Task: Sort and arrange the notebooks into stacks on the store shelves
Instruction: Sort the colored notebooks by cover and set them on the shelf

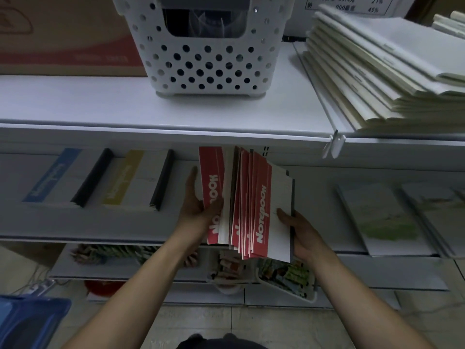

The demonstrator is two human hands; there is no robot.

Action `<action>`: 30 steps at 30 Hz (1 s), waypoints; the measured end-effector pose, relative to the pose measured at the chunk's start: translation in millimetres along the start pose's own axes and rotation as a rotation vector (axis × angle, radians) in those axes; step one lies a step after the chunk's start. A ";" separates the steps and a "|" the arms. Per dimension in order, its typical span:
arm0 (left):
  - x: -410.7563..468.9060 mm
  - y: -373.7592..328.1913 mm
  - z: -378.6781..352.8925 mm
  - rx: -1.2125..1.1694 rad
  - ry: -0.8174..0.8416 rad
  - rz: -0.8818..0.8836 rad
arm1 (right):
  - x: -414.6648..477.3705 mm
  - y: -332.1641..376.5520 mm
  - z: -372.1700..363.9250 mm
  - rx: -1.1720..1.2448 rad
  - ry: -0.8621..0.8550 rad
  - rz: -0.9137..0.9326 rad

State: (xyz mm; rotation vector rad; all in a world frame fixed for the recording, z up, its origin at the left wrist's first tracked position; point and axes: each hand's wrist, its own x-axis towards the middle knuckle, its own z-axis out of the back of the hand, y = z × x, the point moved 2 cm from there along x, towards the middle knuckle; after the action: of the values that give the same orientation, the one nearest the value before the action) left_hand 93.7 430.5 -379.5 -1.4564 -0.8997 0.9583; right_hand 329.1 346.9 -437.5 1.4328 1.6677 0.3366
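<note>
Sorting is taking place: left hand (198,206) and right hand (303,233) are gripping a fanned bundle of red notebooks (261,212) by its sides, fingers clamped around the covers, above the middle shelf (113,224), beside the yellow stack (123,180). Next move, by judgement: squaring edges, then laying the bundle flat.
</note>
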 end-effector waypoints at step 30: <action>-24.8 -13.9 1.4 0.171 -0.057 0.014 | -12.7 -14.2 -30.6 -0.001 0.019 -0.019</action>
State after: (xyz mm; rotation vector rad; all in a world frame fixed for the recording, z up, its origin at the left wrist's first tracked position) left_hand 82.7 409.5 -363.8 -1.2976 -0.8286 1.0651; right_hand 296.0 341.3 -424.3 1.4163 1.6954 0.3413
